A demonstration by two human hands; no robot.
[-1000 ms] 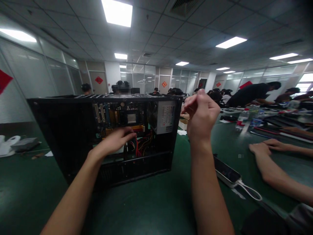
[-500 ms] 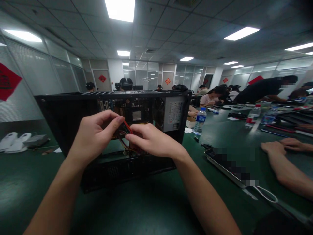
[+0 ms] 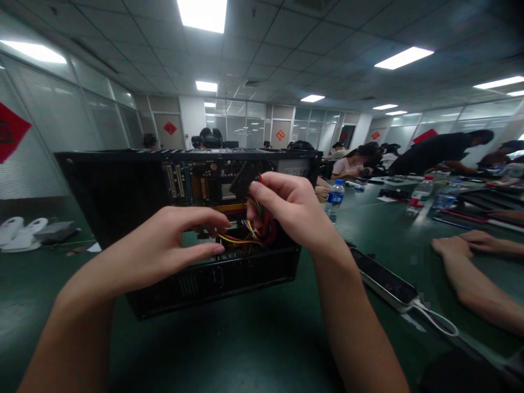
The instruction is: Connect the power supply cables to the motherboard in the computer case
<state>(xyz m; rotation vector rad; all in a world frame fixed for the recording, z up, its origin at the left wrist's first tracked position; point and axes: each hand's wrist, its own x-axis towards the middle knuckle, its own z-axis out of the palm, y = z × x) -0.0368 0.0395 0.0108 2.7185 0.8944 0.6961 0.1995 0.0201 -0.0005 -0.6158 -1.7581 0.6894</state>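
Fingers of the right hand (image 3: pixel 292 210) pinch a bundle of red, yellow and black wires (image 3: pixel 254 232) with a black plastic connector (image 3: pixel 244 179), lifted inside the open black metal computer case (image 3: pixel 123 218) lying on the green table (image 3: pixel 254 338). The left hand (image 3: pixel 164 248) hovers loosely open just beside the bundle, holding nothing. Pulling further could strain the wires or snag the green motherboard (image 3: pixel 196 188), since their far ends look fixed inside.

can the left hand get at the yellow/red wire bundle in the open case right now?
Probably yes. The left hand is at the open side of the computer case, fingertips just short of the wire bundle, nothing between. The right hand already grips its upper part.
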